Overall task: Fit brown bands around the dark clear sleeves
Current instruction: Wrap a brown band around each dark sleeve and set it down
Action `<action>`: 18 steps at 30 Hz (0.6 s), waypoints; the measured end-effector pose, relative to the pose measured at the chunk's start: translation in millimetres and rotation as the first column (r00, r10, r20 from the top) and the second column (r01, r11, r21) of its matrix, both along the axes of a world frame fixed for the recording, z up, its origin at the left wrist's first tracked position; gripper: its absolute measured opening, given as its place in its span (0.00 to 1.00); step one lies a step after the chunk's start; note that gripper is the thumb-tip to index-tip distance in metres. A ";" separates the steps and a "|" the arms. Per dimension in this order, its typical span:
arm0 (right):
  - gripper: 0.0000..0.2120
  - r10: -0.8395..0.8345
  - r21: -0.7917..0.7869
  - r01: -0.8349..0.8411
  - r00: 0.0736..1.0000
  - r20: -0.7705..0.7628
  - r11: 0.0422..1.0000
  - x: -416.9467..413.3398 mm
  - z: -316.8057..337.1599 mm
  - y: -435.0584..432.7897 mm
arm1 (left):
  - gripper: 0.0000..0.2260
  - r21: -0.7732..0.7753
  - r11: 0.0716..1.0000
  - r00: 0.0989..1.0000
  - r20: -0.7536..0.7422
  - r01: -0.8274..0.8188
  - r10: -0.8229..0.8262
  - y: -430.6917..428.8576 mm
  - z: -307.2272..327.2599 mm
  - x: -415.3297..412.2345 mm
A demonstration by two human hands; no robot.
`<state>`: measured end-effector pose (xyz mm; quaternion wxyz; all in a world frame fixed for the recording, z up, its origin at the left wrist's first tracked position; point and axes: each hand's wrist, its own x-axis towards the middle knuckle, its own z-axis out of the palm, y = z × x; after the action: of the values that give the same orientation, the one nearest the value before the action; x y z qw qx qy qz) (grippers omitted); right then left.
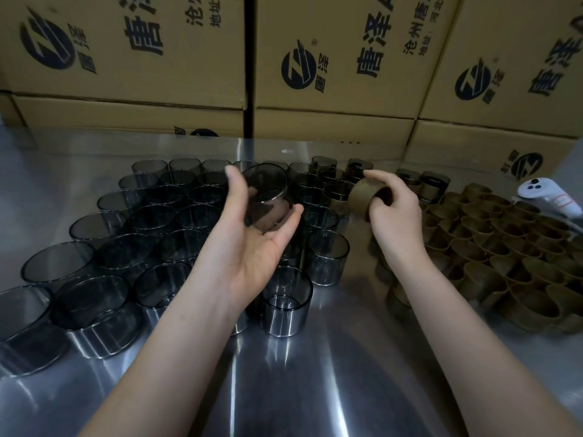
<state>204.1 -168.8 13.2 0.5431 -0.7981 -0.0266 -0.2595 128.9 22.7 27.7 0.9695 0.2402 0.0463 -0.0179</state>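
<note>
Bare forearms reach over shiny steel table. L hand, palm up, grips one dark clear cylindrical sleeve btwn thumb & curled fingers, w/ rows of like sleeves below the fingers. R hand pinches a brown ring-shaped band just R of the L fingertips; more bands stand R of its fingers.

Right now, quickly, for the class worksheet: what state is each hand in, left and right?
Left hand: holds a dark clear sleeve between thumb and fingers.
Right hand: grips a brown band.
</note>
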 end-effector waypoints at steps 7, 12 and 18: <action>0.18 0.117 0.278 -0.113 0.993 -0.001 0.954 -2.1 -1.3 10.5 | 0.12 0.082 0.997 0.995 0.101 0.009 -0.017 -4.6 2.7 -3.7; 0.12 0.162 0.359 -0.172 0.985 0.056 0.917 -6.7 -0.9 14.7 | 0.22 0.048 0.997 0.995 0.079 0.057 -0.061 -3.7 7.3 -9.1; 0.07 0.227 0.390 -0.256 0.967 0.118 0.885 -15.2 2.8 20.3 | 0.34 0.079 0.992 0.994 0.046 0.098 -0.101 -3.8 7.8 -11.6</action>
<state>188.9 -148.5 16.1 0.7221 -0.6505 -0.0906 -0.2173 117.3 18.8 35.6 0.9584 0.2793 0.0109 -0.0584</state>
